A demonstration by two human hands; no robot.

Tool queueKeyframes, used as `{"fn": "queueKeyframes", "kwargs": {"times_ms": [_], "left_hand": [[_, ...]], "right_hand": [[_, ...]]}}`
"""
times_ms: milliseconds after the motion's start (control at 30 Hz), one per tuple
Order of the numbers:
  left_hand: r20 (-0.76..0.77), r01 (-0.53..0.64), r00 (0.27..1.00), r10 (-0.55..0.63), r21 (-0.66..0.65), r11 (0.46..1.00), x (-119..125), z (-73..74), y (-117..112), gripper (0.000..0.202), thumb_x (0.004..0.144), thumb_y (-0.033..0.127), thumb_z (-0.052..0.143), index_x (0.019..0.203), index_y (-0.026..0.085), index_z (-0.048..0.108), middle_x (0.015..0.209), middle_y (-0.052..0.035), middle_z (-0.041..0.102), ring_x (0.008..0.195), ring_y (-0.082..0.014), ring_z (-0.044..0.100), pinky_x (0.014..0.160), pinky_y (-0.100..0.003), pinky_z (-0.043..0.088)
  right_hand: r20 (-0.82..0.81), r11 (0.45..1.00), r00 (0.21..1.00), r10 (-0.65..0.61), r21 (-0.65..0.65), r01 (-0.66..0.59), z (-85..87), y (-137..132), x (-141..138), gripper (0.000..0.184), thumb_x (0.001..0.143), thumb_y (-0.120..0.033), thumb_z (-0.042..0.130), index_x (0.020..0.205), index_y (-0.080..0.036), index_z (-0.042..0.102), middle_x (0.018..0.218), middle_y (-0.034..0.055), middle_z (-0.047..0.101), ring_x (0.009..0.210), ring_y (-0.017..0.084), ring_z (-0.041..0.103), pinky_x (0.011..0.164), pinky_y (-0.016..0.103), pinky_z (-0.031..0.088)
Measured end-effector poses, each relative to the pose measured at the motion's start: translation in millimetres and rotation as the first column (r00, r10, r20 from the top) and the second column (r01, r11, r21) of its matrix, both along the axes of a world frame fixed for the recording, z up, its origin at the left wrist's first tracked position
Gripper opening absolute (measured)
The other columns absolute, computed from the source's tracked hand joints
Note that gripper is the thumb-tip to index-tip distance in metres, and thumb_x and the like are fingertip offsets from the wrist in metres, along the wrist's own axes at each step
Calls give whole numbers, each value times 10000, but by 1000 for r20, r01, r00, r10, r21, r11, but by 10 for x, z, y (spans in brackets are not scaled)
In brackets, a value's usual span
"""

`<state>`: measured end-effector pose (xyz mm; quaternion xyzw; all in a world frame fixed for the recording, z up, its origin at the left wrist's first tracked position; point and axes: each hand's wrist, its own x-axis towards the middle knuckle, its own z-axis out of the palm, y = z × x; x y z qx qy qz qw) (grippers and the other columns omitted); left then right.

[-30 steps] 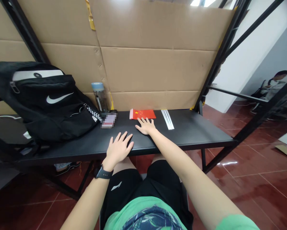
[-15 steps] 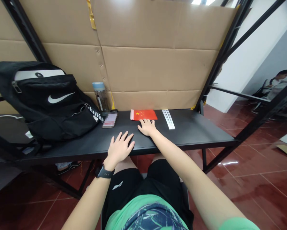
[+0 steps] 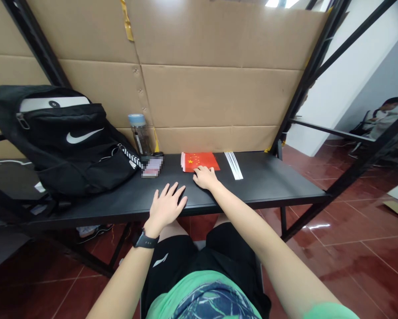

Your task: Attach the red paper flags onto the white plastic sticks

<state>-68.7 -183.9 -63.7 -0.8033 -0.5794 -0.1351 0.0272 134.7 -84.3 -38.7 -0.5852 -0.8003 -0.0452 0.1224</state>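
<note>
A small stack of red flags with yellow stars lies on the black table, their white sleeve edges to the left. The top flag sits askew, its near edge closer to me than those beneath. My right hand rests with its fingertips on the near edge of that flag, fingers bent a little and thumb apart; nothing is gripped. To the left, my left hand lies flat near the table's front edge, fingers spread, touching only the tabletop. Several thin white sticks lie side by side right of the flags.
A black backpack takes up the table's left part. Beside it stand a clear bottle with a blue lid and a blurred-out flat object. Cardboard walls off the back of the black table. A person sits far right.
My right hand has drawn the top flag slightly toward me, so more white edges show at the stack's left. The left hand has stayed in place.
</note>
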Motion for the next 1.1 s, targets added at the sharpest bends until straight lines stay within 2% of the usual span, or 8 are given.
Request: {"fn": "queueKeyframes", "kwargs": {"times_ms": [333, 467, 533, 633, 767, 867, 1000, 1100], "left_hand": [[52, -37, 998, 38, -21, 999, -2, 7, -2, 706, 1082, 566, 345, 1693, 213, 311, 1751, -118, 298, 1603, -390, 298, 1264, -663, 262], [24, -1, 1000, 3, -70, 998, -29, 11, 17, 651, 1087, 591, 317, 1650, 279, 419, 1750, -73, 314, 1618, -413, 245, 1262, -699, 220], [29, 34, 999, -31, -107, 994, -67, 59, 22, 631, 1074, 603, 361, 1624, 312, 466, 1748, -57, 323, 1621, -430, 225, 1253, -718, 216], [60, 165, 986, -157, -192, 967, -160, 170, 62, 563, 1075, 567, 396, 1603, 391, 481, 1734, -24, 358, 1633, -400, 211, 1243, -738, 214], [129, 361, 931, -342, -169, 917, -264, 246, 186, 526, 1055, 529, 478, 1557, 384, 543, 1739, -18, 352, 1617, -308, 296, 1286, -568, 284], [141, 354, 929, -341, -75, 932, -255, 208, 261, 531, 1049, 575, 489, 1499, 324, 619, 1716, -36, 401, 1575, -289, 375, 1279, -459, 331], [127, 276, 954, -271, -27, 961, -183, 130, 284, 537, 1103, 553, 347, 1462, 297, 654, 1678, -42, 464, 1546, -283, 421, 1272, -469, 346], [102, 239, 966, -237, -17, 971, -154, 79, 303, 537, 1071, 545, 433, 1496, 282, 628, 1714, -69, 401, 1572, -328, 379, 1270, -503, 347]], "right_hand": [[-56, 976, 975, 214, 50, -211, -25, -990, 82, 350, 1047, -311, 450, 1206, -194, 739, 1247, 136, 723, 1138, 296, 611, 979, 411, 422], [-227, 858, 843, 487, -56, -511, 87, -1219, 330, 312, 1031, -371, 543, 1279, -290, 715, 1304, 61, 718, 1187, 236, 629, 1030, 371, 417], [-259, 903, 876, 406, -31, -428, 110, -1160, 519, 321, 1046, -390, 509, 1274, -303, 718, 1334, 59, 711, 1246, 239, 614, 1072, 401, 388], [-288, 991, 957, 29, 132, 10, 45, -945, 843, 368, 1034, -360, 462, 1275, -270, 726, 1446, 111, 647, 1327, 299, 548, 1067, 468, 367], [-278, 875, 884, -375, 209, 436, -123, -698, 1189, 439, 985, -349, 469, 1337, -219, 698, 1594, 150, 521, 1373, 368, 444, 1046, 543, 350], [-232, 858, 859, -456, 142, 494, -205, -634, 1288, 475, 978, -381, 462, 1372, -228, 680, 1642, 130, 472, 1365, 373, 426, 1041, 557, 365], [-161, 883, 881, -446, 82, 462, -236, -623, 1273, 511, 994, -415, 441, 1430, -238, 641, 1701, 120, 394, 1382, 384, 401, 1050, 579, 371], [-140, 881, 876, -462, 37, 471, -244, -614, 1257, 524, 1011, -435, 415, 1449, -241, 628, 1732, 106, 343, 1381, 390, 409, 1048, 589, 382]]}}
